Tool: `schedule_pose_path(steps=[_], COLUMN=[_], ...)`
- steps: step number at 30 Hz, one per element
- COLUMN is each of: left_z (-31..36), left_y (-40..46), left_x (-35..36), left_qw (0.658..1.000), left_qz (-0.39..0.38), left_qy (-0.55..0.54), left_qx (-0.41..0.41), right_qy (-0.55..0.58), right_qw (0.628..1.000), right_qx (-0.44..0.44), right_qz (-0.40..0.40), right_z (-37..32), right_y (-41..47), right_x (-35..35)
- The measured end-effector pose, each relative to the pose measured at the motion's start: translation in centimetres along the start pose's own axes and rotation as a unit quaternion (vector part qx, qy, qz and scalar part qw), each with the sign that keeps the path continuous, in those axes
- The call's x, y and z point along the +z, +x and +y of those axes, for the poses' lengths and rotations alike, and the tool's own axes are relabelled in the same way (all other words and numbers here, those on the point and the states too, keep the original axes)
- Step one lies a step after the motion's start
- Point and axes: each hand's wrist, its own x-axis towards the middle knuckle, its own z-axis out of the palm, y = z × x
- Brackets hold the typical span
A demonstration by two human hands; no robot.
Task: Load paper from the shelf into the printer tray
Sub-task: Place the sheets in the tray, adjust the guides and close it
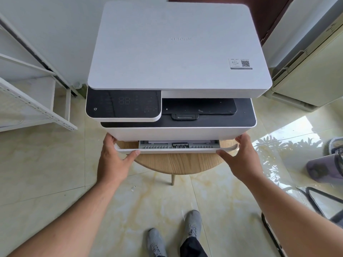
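A white printer [176,47] with a black control panel [123,103] stands on a round wooden stool [176,164]. Its paper tray [174,149] sticks out a short way at the bottom front, showing grey plastic guides and a thin strip of white paper [161,141] inside. My left hand [115,158] grips the tray's left end, thumb on the front lip. My right hand [243,156] grips the tray's right end the same way. The white metal shelf [35,106] stands at the left; no paper shows on the parts of it in view.
Glossy tiled floor lies all around the stool. A cream cabinet [311,71] stands at the right, a purple object [324,169] and a black frame [319,201] on the floor beside it. My grey shoes [193,225] are below the stool.
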Motion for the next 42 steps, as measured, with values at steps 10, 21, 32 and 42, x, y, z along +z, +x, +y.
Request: schedule_pose_path(steps=[10,21,32,42], left_z=[-0.3,-0.7,-0.3,0.2], left_y=[0.2,0.8,1.1,1.3], left_x=[0.3,1.5,1.9,2.1], left_qw=[0.999,0.998,0.998,0.996], left_qz=[0.001,0.046,0.061,0.078], left_qy=[-0.036,-0.040,-0.024,-0.040], left_qx=[0.015,-0.001,-0.008,-0.025], right_qy=[0.016,0.062,0.068,0.096], right_qw=[1.000,0.997,0.996,0.992], right_qx=[-0.024,-0.004,0.012,0.023], right_qz=[0.009,0.051,0.058,0.077], right_z=[0.4,0.6,0.5,-0.1], right_y=[0.1,1.1,1.5,1.7], right_x=[0.4,1.7,2.0,2.1])
